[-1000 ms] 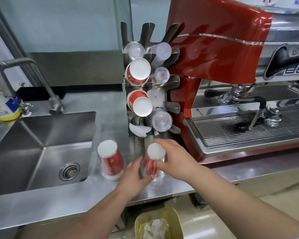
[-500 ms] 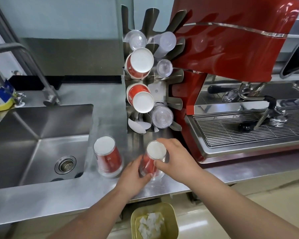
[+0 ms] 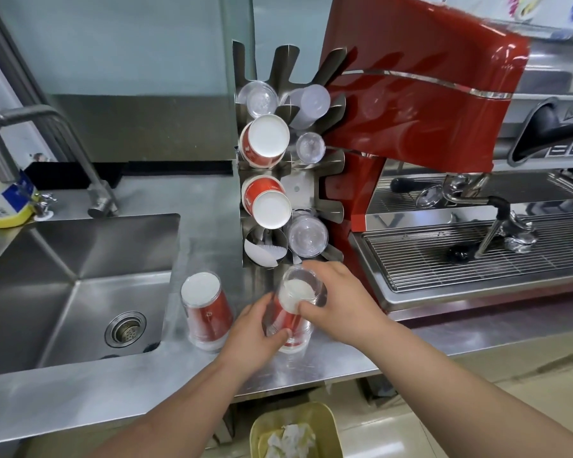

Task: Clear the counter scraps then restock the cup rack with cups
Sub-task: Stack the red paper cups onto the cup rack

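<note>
A stack of red paper cups in a clear plastic sleeve (image 3: 290,315) stands upside down on the steel counter (image 3: 113,391), just below the cup rack (image 3: 306,190). My left hand (image 3: 255,332) grips the stack's lower side. My right hand (image 3: 341,305) holds the sleeve at the stack's top. A second sleeved stack of red cups (image 3: 207,310) stands to the left, untouched. The steel rack holds two rows of red cups (image 3: 267,140) and several clear plastic cups (image 3: 308,236); its bottom-left slot (image 3: 263,247) shows only a white scrap.
A sink (image 3: 80,285) with a tap (image 3: 47,127) lies at the left, a yellow bottle (image 3: 4,200) beside it. A red espresso machine (image 3: 427,110) with a drip grate (image 3: 477,252) fills the right. A yellow bin (image 3: 295,428) with crumpled paper stands below the counter edge.
Both hands have stayed on the same stack. The clear sleeve now stands off the stack's top under my right hand. The camera has shifted slightly.
</note>
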Tool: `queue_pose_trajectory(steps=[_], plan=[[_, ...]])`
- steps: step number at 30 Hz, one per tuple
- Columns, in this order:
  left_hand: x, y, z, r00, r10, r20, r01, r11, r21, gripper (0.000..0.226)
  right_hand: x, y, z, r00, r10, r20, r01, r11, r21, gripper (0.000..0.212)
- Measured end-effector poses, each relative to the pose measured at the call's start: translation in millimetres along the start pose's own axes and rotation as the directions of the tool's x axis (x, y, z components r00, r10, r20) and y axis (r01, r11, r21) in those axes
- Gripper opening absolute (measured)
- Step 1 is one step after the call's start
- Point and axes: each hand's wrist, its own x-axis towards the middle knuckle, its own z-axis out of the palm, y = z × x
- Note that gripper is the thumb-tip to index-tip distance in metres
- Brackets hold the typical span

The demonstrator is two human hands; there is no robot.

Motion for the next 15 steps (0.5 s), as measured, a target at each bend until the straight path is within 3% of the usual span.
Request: queue_pose_trajectory(steps=[13,15], plan=[[-10,46,-36,0.979,0.144,-0.147,-0.163,0.978,-0.131,0.073,-10,-46,-52,0.971,-0.185,-0.149,0.183,0.983,-0.029,0.069],[-22,54,-42,0.97,0.165,-0.178,-0.196,0.966,-0.171,0.062,-14,-55,-57,0.959,-0.228,-0.166,0.23,0.973,-0.006,0.067]])
